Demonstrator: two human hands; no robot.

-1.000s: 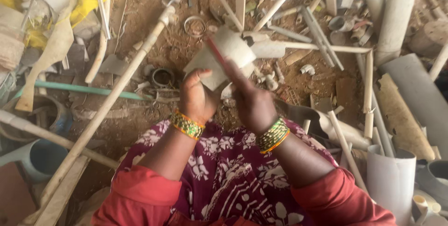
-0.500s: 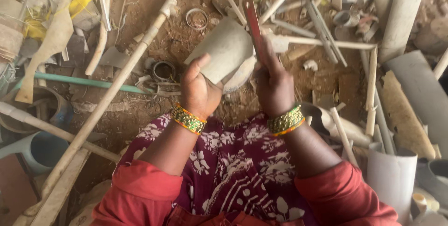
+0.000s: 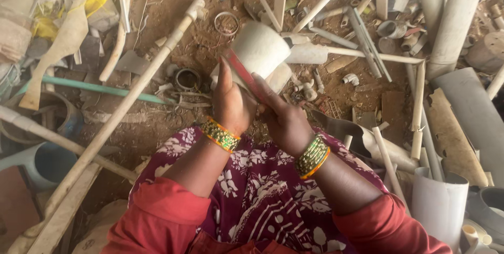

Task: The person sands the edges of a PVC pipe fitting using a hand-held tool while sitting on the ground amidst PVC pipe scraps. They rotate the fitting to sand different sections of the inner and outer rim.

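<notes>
My left hand (image 3: 230, 102) grips a short, wide piece of white plastic pipe (image 3: 261, 49) from below and holds it upright above the ground. My right hand (image 3: 283, 120) is closed on a thin red blade (image 3: 242, 74) that lies slanted against the near side of the pipe piece. Both wrists wear green and gold bangles. My lap, in a maroon flowered cloth, fills the bottom of the view.
Dirt ground strewn with pipe scrap: a long pale pipe (image 3: 126, 104) running diagonally at left, a green rod (image 3: 100, 88), thin white tubes (image 3: 367, 54) behind the hands, wide grey pipes (image 3: 451, 18) at upper right, a cut white pipe (image 3: 440, 201) at lower right, rings and fittings.
The red blade has come down from pointing up past the pipe piece to lying low against its near side. Both hands have drawn slightly nearer to me.
</notes>
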